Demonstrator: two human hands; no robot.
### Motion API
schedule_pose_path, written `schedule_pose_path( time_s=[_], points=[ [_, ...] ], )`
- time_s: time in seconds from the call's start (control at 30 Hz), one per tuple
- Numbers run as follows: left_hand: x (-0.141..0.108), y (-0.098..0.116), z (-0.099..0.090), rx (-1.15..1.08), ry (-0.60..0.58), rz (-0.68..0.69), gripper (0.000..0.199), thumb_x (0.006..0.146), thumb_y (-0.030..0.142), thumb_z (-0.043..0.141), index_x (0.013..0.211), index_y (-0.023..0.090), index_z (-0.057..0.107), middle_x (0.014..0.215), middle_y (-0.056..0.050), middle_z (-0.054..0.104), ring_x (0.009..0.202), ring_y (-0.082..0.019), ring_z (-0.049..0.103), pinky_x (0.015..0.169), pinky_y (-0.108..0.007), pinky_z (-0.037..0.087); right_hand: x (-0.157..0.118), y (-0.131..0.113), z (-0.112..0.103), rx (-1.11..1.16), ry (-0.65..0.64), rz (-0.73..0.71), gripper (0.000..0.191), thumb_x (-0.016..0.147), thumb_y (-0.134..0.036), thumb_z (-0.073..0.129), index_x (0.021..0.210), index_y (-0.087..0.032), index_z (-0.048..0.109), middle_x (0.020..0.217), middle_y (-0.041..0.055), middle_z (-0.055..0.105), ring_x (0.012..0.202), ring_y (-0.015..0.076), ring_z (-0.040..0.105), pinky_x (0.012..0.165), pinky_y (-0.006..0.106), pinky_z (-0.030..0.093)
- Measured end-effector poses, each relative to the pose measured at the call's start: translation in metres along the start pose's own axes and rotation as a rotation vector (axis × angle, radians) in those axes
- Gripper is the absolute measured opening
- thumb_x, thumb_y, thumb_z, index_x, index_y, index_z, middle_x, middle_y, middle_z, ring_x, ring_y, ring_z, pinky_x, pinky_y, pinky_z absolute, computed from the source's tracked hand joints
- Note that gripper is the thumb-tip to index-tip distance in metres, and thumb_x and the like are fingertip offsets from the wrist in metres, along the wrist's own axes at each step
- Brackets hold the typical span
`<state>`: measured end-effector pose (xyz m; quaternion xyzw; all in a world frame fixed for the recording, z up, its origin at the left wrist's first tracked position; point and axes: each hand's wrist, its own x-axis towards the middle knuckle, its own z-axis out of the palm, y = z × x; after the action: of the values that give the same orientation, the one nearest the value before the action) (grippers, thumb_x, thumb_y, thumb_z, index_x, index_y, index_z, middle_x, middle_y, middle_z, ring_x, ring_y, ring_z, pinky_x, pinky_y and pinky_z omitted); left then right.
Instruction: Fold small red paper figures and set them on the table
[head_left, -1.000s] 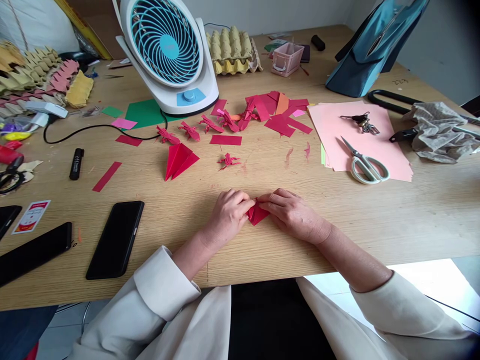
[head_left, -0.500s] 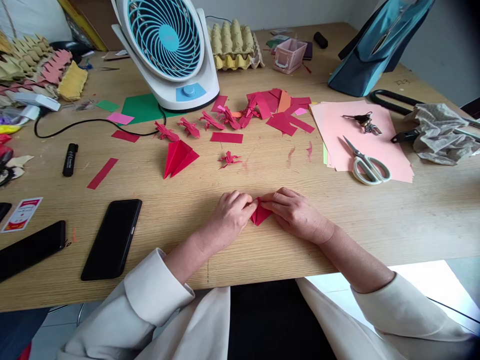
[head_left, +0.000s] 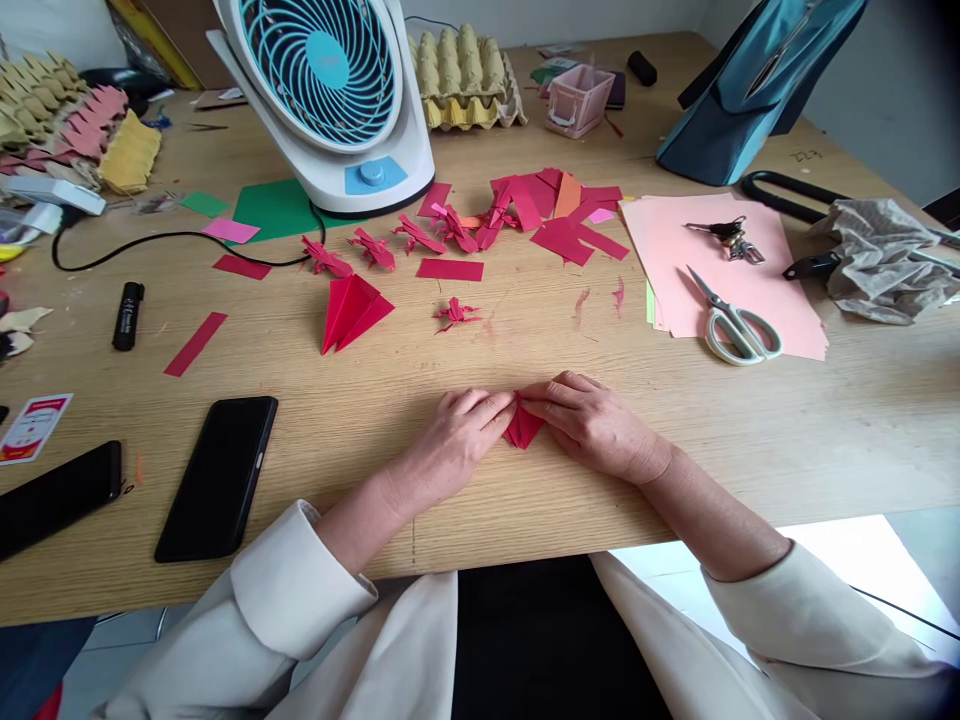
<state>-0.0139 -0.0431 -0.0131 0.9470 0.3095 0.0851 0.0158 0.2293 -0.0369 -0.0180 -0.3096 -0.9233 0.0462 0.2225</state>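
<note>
A small folded piece of red paper (head_left: 523, 430) lies on the table near its front edge, its creased lower part showing between my hands. My left hand (head_left: 469, 430) pinches its left side, fingers pressed together near the top. From the other side my right hand (head_left: 592, 420) presses the paper's right part with closed fingers. The fingertips of both hands nearly meet and hide the upper part of the paper. Farther off, a larger red folded paper (head_left: 354, 312) and a small red folded figure (head_left: 456, 314) rest on the wood.
Behind stand a fan (head_left: 330, 90), several red folded figures (head_left: 412, 235) and red paper scraps (head_left: 559, 240). To the right, scissors (head_left: 735, 325) lie on pink paper sheets (head_left: 675, 235). A black phone (head_left: 217, 480) and a marker (head_left: 128, 316) are at the left.
My left hand's fingers have straightened and lie flatter along the paper. My right hand stays almost in place. The view has shifted slightly.
</note>
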Motion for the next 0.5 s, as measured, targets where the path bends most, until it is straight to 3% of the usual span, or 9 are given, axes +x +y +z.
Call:
schedule_pose_path(
  time_s=[0.27, 0.5],
  points=[
    [-0.008, -0.002, 0.001, -0.073, -0.004, -0.013, 0.052, 0.095, 0.008, 0.044, 0.147, 0.014, 0.046, 0.150, -0.007, 0.052, 0.120, -0.024, 0.048, 0.101, -0.040, 0.041, -0.001, -0.001, -0.001, -0.026, -0.010, -0.026, 0.030, 0.097, -0.012, 0.048, 0.120, -0.011, 0.067, 0.122, 0.0142, 0.069, 0.095, 0.0247, 0.059, 0.082, 0.041, 0.055],
    [-0.012, 0.005, -0.005, -0.121, -0.121, -0.074, 0.058, 0.098, 0.019, 0.046, 0.155, 0.018, 0.033, 0.159, -0.008, 0.038, 0.131, -0.027, 0.043, 0.104, -0.045, 0.036, -0.003, 0.000, 0.000, 0.030, -0.023, -0.019, 0.031, 0.095, -0.012, 0.051, 0.122, -0.011, 0.066, 0.125, 0.0149, 0.067, 0.096, 0.0256, 0.058, 0.084, 0.042, 0.055]
  ],
)
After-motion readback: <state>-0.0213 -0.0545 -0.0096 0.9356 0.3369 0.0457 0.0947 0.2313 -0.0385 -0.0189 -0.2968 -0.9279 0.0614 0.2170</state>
